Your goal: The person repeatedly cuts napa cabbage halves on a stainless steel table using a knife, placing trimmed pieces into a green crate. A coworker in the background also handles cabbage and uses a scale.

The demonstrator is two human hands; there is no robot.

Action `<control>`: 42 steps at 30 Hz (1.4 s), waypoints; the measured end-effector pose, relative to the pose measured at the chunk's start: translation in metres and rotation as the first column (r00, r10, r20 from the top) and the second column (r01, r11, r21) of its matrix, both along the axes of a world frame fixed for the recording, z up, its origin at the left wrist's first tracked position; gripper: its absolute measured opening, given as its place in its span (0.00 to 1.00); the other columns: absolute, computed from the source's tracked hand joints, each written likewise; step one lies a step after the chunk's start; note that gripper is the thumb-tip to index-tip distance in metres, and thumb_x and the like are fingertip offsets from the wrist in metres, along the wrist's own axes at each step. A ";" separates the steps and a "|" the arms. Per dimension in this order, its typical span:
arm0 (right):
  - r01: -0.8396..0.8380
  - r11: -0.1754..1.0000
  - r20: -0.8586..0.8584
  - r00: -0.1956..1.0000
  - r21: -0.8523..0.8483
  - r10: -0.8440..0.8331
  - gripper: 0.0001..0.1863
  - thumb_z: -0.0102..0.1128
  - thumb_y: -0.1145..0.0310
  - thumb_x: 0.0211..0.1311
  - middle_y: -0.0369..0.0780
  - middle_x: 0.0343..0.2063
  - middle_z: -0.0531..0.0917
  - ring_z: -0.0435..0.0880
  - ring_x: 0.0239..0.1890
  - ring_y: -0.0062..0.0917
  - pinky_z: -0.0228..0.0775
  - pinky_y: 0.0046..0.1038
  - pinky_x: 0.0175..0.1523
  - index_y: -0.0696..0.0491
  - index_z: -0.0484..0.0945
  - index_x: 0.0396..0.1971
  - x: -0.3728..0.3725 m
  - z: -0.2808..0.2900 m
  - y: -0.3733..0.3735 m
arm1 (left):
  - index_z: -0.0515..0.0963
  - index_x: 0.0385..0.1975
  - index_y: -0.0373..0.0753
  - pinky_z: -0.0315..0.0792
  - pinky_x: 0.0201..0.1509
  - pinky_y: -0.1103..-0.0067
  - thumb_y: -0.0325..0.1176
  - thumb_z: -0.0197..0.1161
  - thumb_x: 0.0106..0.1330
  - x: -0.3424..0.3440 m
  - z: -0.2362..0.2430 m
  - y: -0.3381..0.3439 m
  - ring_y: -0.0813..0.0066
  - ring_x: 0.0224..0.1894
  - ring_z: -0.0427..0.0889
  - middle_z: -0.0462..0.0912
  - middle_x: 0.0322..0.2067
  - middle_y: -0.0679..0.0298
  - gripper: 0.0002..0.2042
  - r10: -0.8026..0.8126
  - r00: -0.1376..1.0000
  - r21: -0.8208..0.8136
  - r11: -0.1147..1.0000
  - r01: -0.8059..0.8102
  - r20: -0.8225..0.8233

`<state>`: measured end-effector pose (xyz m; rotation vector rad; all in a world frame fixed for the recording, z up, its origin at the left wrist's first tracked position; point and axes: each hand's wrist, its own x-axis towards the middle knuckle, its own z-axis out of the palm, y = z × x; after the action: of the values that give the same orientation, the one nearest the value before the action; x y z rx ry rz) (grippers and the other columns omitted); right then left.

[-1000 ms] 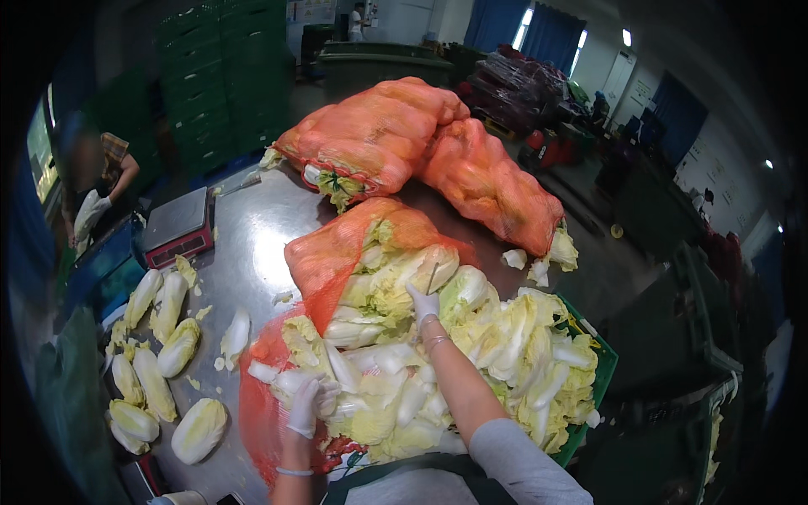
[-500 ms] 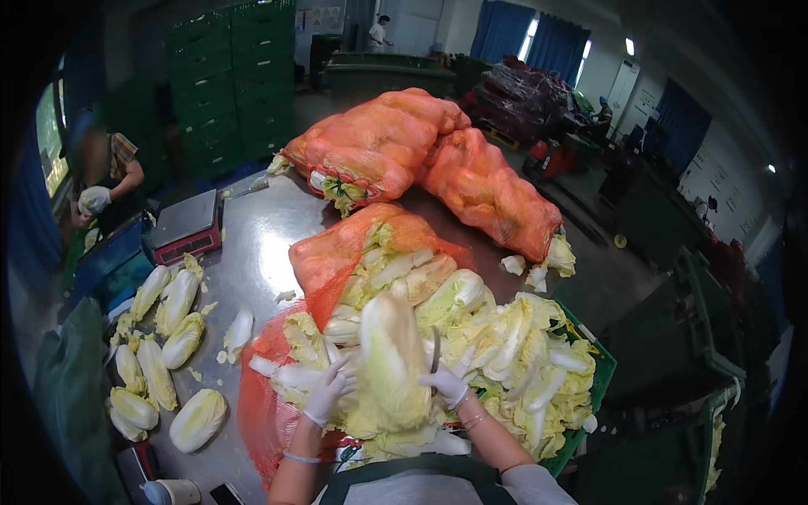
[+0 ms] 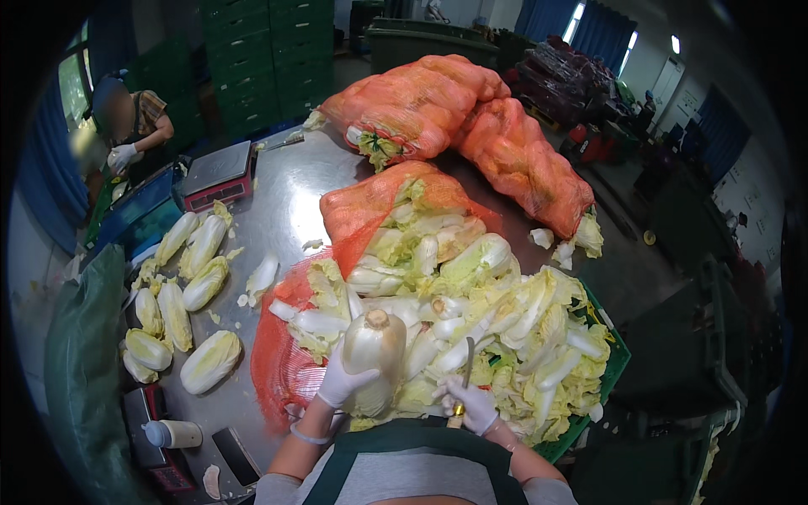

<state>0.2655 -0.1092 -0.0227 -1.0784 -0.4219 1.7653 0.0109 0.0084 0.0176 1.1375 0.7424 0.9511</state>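
Note:
In a thin white glove, my left hand (image 3: 339,380) grips the side of a large napa cabbage (image 3: 377,353), whose cut stem end points up and away from me. My right hand (image 3: 471,406), gloved too, is closed round the handle of a knife (image 3: 469,362) with a narrow, slightly curved blade standing upright. A brass-coloured collar shows at the handle. The blade is apart from the cabbage, to its right. Loose outer leaves (image 3: 539,337) are heaped to the right over a green crate (image 3: 619,358). Beyond my hands, an opened orange mesh sack (image 3: 362,210) spills more cabbages.
Two full mesh sacks (image 3: 412,101) lie at the table's far side. On the left are several trimmed cabbages (image 3: 210,362), a red-sided scale (image 3: 220,172), a cup (image 3: 174,434) and a phone (image 3: 236,456). A co-worker (image 3: 139,126) stands at far left.
The cabbage has turned from leafy top up to stem end up and come nearer me. My right hand has moved down and right, with the knife away from the cabbage. The view has shifted.

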 end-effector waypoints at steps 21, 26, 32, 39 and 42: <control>-0.797 0.579 0.983 -0.177 -0.171 0.047 0.06 0.51 0.64 0.48 0.45 0.20 0.78 0.78 0.26 0.41 0.68 0.40 0.33 0.49 0.75 0.23 -0.005 0.107 0.064 | 0.65 0.52 0.33 0.67 0.54 0.77 0.30 0.72 0.44 0.011 -0.007 -0.028 0.75 0.48 0.72 0.74 0.45 0.61 0.33 -0.251 0.941 0.032 0.964 0.264 -0.226; -0.818 0.532 0.972 -0.229 -0.217 0.045 0.07 0.49 0.63 0.48 0.45 0.20 0.78 0.78 0.26 0.41 0.68 0.40 0.32 0.49 0.75 0.23 0.013 0.076 0.076 | 0.64 0.54 0.33 0.65 0.56 0.77 0.30 0.73 0.43 0.014 -0.017 -0.031 0.75 0.50 0.71 0.73 0.48 0.61 0.35 -0.312 0.930 0.009 0.948 0.320 -0.193; -0.526 0.699 0.873 -0.340 -0.485 0.350 0.12 0.51 0.57 0.51 0.45 0.26 0.80 0.79 0.29 0.40 0.71 0.37 0.34 0.49 0.77 0.27 0.125 0.036 0.103 | 0.62 0.56 0.33 0.65 0.57 0.77 0.30 0.75 0.40 -0.004 -0.008 -0.037 0.74 0.52 0.71 0.72 0.50 0.60 0.40 -0.374 0.920 0.024 0.925 0.379 -0.114; -0.730 0.680 0.993 -0.111 -0.060 -0.032 0.08 0.53 0.61 0.48 0.43 0.22 0.79 0.79 0.28 0.37 0.70 0.36 0.34 0.49 0.75 0.25 0.024 0.103 0.055 | 0.59 0.57 0.32 0.65 0.57 0.77 0.29 0.73 0.43 0.018 0.001 -0.034 0.73 0.51 0.71 0.72 0.49 0.59 0.39 -0.129 0.974 0.038 0.990 0.138 -0.189; -0.740 0.668 0.985 -0.158 -0.076 -0.063 0.06 0.52 0.65 0.48 0.42 0.18 0.78 0.79 0.24 0.37 0.70 0.37 0.30 0.49 0.75 0.23 0.001 0.101 0.049 | 0.62 0.55 0.32 0.66 0.55 0.77 0.29 0.72 0.43 0.021 -0.005 -0.038 0.74 0.50 0.72 0.74 0.47 0.60 0.37 -0.151 0.972 0.020 0.987 0.157 -0.178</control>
<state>0.2665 -0.0600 0.0780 -1.7330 -2.3473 0.6124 0.0317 -0.0301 0.0128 1.3021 0.7700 0.7413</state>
